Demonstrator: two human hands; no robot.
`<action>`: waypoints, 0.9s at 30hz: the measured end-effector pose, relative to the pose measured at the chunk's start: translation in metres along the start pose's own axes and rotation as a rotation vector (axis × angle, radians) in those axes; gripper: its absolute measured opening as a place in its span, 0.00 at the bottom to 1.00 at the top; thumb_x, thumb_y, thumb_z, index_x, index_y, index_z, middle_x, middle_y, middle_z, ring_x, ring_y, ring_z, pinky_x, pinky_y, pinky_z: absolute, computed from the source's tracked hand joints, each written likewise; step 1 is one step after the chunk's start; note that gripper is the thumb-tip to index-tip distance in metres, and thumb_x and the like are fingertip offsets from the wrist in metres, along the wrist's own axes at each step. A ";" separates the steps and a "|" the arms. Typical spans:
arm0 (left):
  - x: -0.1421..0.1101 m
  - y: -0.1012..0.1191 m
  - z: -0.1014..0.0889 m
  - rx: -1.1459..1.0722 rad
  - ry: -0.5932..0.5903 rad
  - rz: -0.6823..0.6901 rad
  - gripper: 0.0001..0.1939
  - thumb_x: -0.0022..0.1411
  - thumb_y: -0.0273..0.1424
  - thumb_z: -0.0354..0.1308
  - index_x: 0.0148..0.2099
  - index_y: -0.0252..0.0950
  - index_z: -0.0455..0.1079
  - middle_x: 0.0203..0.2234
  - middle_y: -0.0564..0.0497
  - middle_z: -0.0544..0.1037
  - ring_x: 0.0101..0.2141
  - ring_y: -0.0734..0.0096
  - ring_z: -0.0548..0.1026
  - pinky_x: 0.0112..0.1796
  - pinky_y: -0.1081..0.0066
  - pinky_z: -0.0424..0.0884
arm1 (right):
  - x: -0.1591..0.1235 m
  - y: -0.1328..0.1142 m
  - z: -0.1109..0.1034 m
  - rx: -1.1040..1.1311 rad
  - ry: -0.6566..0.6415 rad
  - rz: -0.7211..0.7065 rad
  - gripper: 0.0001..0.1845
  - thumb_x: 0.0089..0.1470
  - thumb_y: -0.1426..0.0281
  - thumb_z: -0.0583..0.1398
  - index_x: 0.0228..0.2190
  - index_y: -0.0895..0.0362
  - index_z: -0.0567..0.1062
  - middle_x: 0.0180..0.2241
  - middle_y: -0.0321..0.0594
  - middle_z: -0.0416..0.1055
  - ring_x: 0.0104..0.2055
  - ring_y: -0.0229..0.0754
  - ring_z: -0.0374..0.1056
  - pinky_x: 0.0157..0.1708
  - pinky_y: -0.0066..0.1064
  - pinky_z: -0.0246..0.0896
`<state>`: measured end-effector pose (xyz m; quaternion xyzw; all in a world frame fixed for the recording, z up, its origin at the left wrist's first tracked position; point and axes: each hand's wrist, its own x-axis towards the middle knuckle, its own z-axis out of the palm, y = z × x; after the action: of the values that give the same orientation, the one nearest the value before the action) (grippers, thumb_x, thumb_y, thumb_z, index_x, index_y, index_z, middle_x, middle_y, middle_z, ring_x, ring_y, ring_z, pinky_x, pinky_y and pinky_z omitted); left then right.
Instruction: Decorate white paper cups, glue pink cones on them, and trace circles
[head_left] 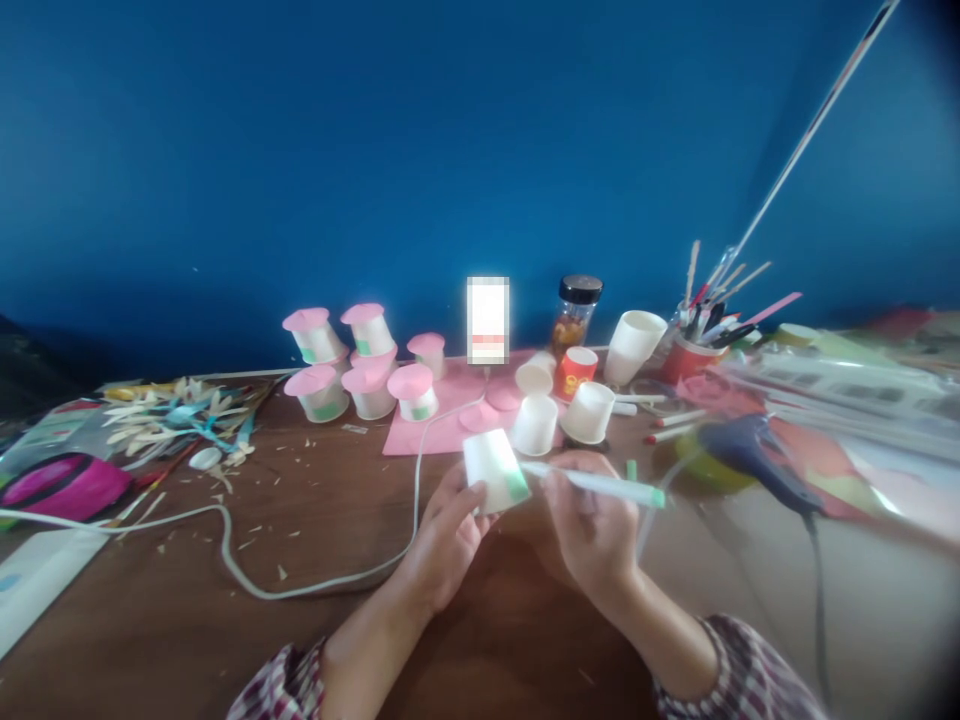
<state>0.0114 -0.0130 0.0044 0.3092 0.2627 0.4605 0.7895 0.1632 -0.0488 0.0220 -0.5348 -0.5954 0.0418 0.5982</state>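
My left hand (451, 530) is closed around a small white paper cup (489, 468), which tilts on its side. A green patch shows on the cup's wall, toward the right. In my right hand (596, 525) is a white marker (611, 484) with a green end, its other end pointing left close to the green patch; whether it touches the cup I cannot tell. Just behind my hands stand several plain white paper cups (535, 425) on pink paper (403, 436). To the left, several white cups with pink paper discs on top (365, 385) are stacked, some with green patches.
A white cable (255, 594) curves across the brown table. Wooden sticks and flower-like pieces (176, 415) lie at left beside a magenta pouch (67, 484). At right are a glue gun (757, 460), a red cup of pens (686, 358) and a black-lidded jar (577, 305).
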 end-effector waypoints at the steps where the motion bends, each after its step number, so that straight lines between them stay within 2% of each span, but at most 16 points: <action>1: 0.001 0.000 0.000 -0.026 0.019 -0.011 0.13 0.61 0.32 0.57 0.49 0.39 0.69 0.45 0.48 0.76 0.48 0.62 0.71 0.52 0.59 0.61 | 0.000 0.000 0.000 0.037 0.014 0.027 0.02 0.57 0.73 0.57 0.34 0.56 0.70 0.27 0.35 0.70 0.25 0.34 0.67 0.23 0.24 0.64; 5: 0.004 0.003 0.000 -0.156 0.105 -0.106 0.14 0.63 0.36 0.52 0.44 0.32 0.72 0.38 0.44 0.78 0.41 0.63 0.73 0.48 0.58 0.67 | -0.002 0.005 0.001 0.178 0.021 0.001 0.09 0.58 0.76 0.55 0.42 0.56 0.69 0.31 0.37 0.69 0.29 0.35 0.68 0.29 0.28 0.67; 9: 0.005 0.008 0.002 -0.227 0.151 -0.151 0.14 0.63 0.33 0.51 0.41 0.28 0.72 0.32 0.42 0.78 0.35 0.64 0.74 0.45 0.59 0.69 | -0.004 0.006 0.000 0.149 -0.049 -0.087 0.14 0.57 0.79 0.55 0.46 0.57 0.68 0.33 0.38 0.71 0.33 0.36 0.70 0.34 0.29 0.67; 16: 0.001 0.012 0.004 -0.237 0.144 -0.187 0.16 0.62 0.34 0.50 0.44 0.26 0.71 0.35 0.38 0.79 0.38 0.57 0.77 0.42 0.61 0.71 | -0.004 0.006 0.001 0.132 -0.077 -0.049 0.13 0.56 0.79 0.56 0.44 0.57 0.68 0.33 0.37 0.71 0.33 0.35 0.70 0.35 0.27 0.66; 22: 0.003 0.013 0.004 -0.252 0.175 -0.211 0.18 0.64 0.35 0.49 0.48 0.27 0.69 0.37 0.39 0.78 0.38 0.58 0.77 0.41 0.62 0.72 | -0.006 0.008 0.001 0.164 -0.110 -0.016 0.13 0.58 0.76 0.56 0.45 0.54 0.70 0.33 0.36 0.71 0.32 0.35 0.69 0.33 0.26 0.66; 27: 0.006 0.011 0.001 -0.261 0.194 -0.189 0.15 0.65 0.33 0.48 0.45 0.27 0.70 0.38 0.39 0.78 0.39 0.61 0.76 0.43 0.63 0.72 | -0.010 0.009 0.000 0.192 -0.109 0.037 0.09 0.60 0.74 0.56 0.42 0.53 0.71 0.32 0.36 0.71 0.32 0.36 0.69 0.36 0.29 0.68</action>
<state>0.0087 -0.0041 0.0126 0.1323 0.3034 0.4421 0.8336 0.1648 -0.0520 0.0090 -0.4828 -0.6102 0.1386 0.6127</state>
